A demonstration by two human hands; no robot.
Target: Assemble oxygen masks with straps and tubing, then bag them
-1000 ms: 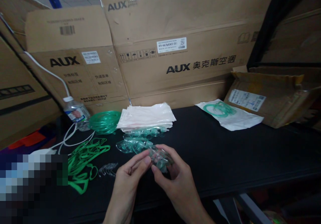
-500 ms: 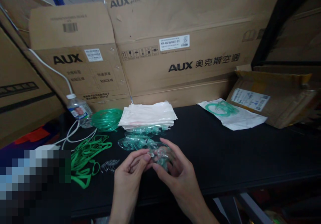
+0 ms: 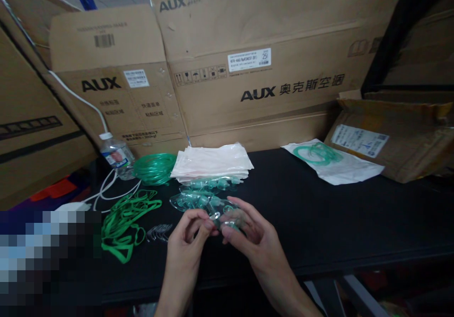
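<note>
A clear green oxygen mask [image 3: 232, 211] is held over the black table, its cup cradled in my right hand [image 3: 253, 234] with the fingers behind and the thumb in front. My left hand [image 3: 191, 234] pinches a small shiny metal strip [image 3: 214, 216] at the mask's left edge; whether the strip is fixed to the mask I cannot tell. Just beyond my hands, more clear green masks [image 3: 193, 199] lie in a row. Several thin curved metal strips [image 3: 159, 233] are on the table left of my left hand. Green elastic straps [image 3: 124, 222] form a tangled heap farther left.
White packets [image 3: 213, 162] are stacked behind the masks, beside coiled green tubing [image 3: 155, 168]. A plastic bottle [image 3: 118, 155] and white cable [image 3: 102, 191] stand left. At right, a packet with tubing [image 3: 333, 161] lies against an opened carton [image 3: 393, 142]. Large cardboard boxes [image 3: 269, 113] wall the back.
The mask has turned slightly in my hands, and the metal strip at its edge shows more plainly. Both hands have shifted a little to the right in the view, along with the whole scene.
</note>
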